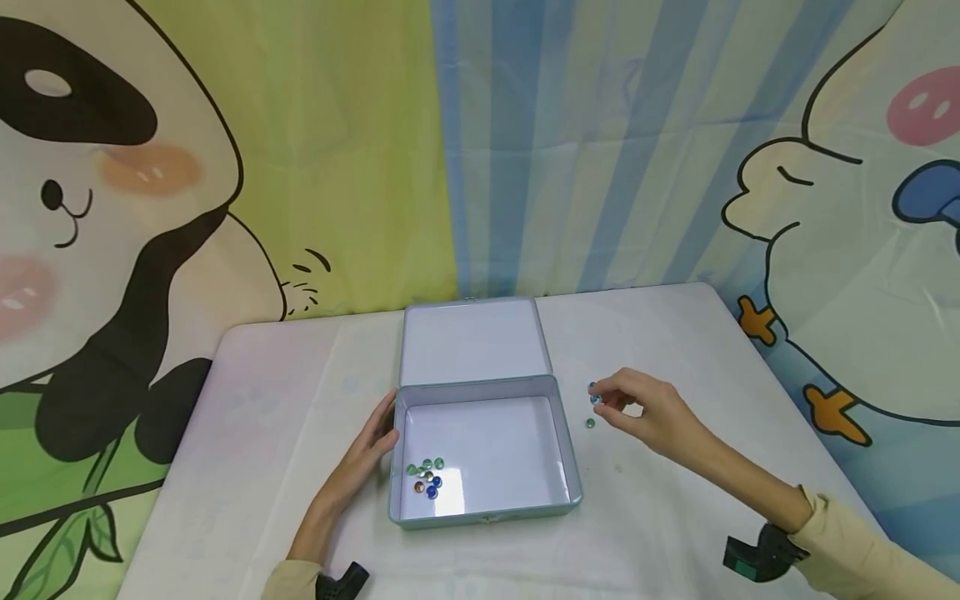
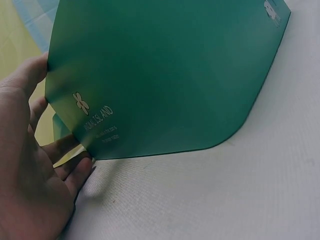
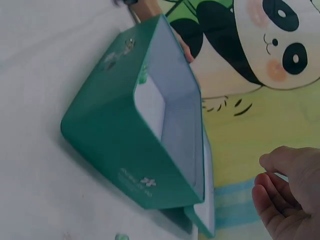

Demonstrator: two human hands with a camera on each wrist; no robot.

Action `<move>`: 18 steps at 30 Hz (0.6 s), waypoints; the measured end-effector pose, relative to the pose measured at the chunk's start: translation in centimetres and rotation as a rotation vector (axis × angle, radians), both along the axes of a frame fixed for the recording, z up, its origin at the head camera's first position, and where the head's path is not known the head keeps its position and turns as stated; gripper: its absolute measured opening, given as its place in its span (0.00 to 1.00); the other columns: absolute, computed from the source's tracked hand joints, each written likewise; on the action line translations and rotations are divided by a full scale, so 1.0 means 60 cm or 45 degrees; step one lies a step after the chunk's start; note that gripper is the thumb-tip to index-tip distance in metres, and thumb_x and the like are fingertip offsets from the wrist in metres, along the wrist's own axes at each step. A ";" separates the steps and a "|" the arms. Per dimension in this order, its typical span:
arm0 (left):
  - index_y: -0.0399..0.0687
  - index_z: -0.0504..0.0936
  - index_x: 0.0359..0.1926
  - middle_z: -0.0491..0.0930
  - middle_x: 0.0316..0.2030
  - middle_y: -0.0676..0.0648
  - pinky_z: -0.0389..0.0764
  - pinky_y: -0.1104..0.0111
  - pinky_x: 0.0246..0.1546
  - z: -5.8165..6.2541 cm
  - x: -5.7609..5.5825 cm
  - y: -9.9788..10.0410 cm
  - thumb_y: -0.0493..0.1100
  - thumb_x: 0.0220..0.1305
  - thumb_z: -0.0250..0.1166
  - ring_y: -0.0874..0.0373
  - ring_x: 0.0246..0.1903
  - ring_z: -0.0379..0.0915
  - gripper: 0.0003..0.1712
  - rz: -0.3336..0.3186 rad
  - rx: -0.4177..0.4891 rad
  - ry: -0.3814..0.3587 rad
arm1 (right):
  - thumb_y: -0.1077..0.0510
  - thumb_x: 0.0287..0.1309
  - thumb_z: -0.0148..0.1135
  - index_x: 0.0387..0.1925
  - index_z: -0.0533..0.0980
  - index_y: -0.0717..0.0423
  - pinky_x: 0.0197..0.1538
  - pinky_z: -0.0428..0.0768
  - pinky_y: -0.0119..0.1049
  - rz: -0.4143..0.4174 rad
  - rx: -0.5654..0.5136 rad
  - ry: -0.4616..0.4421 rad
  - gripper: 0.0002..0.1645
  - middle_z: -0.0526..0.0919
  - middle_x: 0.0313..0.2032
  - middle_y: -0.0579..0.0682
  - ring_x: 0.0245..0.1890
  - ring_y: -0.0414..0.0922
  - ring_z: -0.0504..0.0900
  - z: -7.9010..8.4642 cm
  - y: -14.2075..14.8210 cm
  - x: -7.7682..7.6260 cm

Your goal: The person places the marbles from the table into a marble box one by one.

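Observation:
A green metal box (image 1: pixel 486 518) with a pale inside lies open on the table, its lid (image 1: pixel 476 342) folded back behind it. Several green, blue and amber glass marbles (image 1: pixel 428 477) sit in its front left corner. My left hand (image 1: pixel 352 471) rests against the box's left side, fingers along the wall. To the right of the box, above the table, my right hand (image 1: pixel 651 410) pinches a blue marble (image 1: pixel 596 399) between thumb and fingertips. Another bluish marble (image 1: pixel 592 384) shows partly at the index fingertip. A green marble (image 1: pixel 590 423) lies on the cloth just below the hand.
A white cloth covers the table (image 1: pixel 300 392). Behind it hangs a curtain (image 1: pixel 360 150) printed with cartoon animals and stripes. Dark wrist devices (image 1: pixel 761 554) sit at both sleeves.

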State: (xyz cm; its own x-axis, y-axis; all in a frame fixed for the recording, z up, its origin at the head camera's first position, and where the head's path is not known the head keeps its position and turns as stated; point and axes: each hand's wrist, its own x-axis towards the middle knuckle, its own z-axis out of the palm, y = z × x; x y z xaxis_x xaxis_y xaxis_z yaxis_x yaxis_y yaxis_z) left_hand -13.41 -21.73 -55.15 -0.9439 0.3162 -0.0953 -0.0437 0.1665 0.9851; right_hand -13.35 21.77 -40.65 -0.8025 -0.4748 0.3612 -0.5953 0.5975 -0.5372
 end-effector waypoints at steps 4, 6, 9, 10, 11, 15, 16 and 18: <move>0.75 0.45 0.75 0.41 0.78 0.46 0.38 0.34 0.70 -0.001 0.000 -0.001 0.48 0.75 0.48 0.40 0.77 0.33 0.35 -0.003 0.003 0.004 | 0.72 0.46 0.71 0.42 0.79 0.53 0.37 0.82 0.23 0.189 -0.075 -0.007 0.20 0.82 0.34 0.43 0.31 0.32 0.79 0.014 -0.021 0.026; 0.75 0.45 0.75 0.41 0.78 0.46 0.38 0.34 0.70 -0.001 0.000 -0.002 0.48 0.75 0.48 0.40 0.77 0.33 0.35 -0.006 0.004 0.009 | 0.71 0.49 0.70 0.43 0.79 0.54 0.37 0.81 0.23 0.280 -0.107 -0.021 0.19 0.82 0.33 0.44 0.32 0.33 0.79 0.015 -0.030 0.035; 0.75 0.45 0.75 0.41 0.78 0.46 0.38 0.34 0.70 -0.001 0.000 -0.002 0.48 0.75 0.47 0.40 0.77 0.33 0.35 -0.007 0.002 0.014 | 0.69 0.52 0.69 0.43 0.78 0.55 0.36 0.81 0.24 0.379 -0.130 -0.057 0.16 0.82 0.33 0.45 0.32 0.34 0.78 0.013 -0.044 0.048; 0.75 0.45 0.75 0.41 0.78 0.46 0.38 0.34 0.70 -0.001 0.000 -0.002 0.48 0.75 0.47 0.40 0.77 0.33 0.35 -0.008 0.003 0.014 | 0.69 0.52 0.68 0.43 0.78 0.54 0.35 0.81 0.24 0.402 -0.134 -0.072 0.16 0.82 0.33 0.45 0.32 0.34 0.78 0.012 -0.048 0.051; 0.75 0.45 0.75 0.41 0.78 0.46 0.38 0.34 0.70 -0.001 0.000 -0.002 0.47 0.75 0.47 0.40 0.77 0.33 0.35 -0.008 0.002 0.014 | 0.68 0.53 0.68 0.43 0.78 0.54 0.35 0.81 0.24 0.420 -0.136 -0.091 0.16 0.82 0.33 0.45 0.32 0.34 0.78 0.011 -0.052 0.054; 0.75 0.45 0.75 0.42 0.78 0.46 0.38 0.34 0.70 0.001 0.001 -0.001 0.47 0.75 0.48 0.40 0.77 0.33 0.35 -0.005 0.001 0.011 | 0.68 0.54 0.68 0.43 0.79 0.51 0.34 0.80 0.24 0.457 -0.121 -0.174 0.16 0.81 0.32 0.42 0.33 0.33 0.77 0.009 -0.066 0.060; 0.75 0.45 0.75 0.41 0.78 0.46 0.38 0.34 0.70 0.001 0.001 -0.001 0.47 0.75 0.48 0.40 0.77 0.33 0.35 -0.006 0.001 0.013 | 0.68 0.54 0.68 0.43 0.79 0.50 0.34 0.79 0.23 0.467 -0.111 -0.186 0.15 0.81 0.32 0.42 0.33 0.33 0.77 0.009 -0.069 0.060; 0.75 0.45 0.75 0.41 0.78 0.46 0.38 0.34 0.70 0.002 0.001 0.000 0.47 0.75 0.48 0.40 0.77 0.33 0.35 -0.006 0.002 0.013 | 0.67 0.55 0.67 0.42 0.79 0.50 0.34 0.79 0.23 0.487 -0.085 -0.207 0.14 0.81 0.32 0.41 0.33 0.32 0.77 0.009 -0.074 0.058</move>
State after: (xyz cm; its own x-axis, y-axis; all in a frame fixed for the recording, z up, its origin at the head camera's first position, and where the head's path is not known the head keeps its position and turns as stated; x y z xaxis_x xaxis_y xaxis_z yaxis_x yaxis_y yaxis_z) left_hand -13.36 -21.75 -55.02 -0.9432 0.3209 -0.0854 -0.0331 0.1649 0.9858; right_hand -9.87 17.32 -40.10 -0.6222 -0.7293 0.2848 -0.6718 0.3105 -0.6725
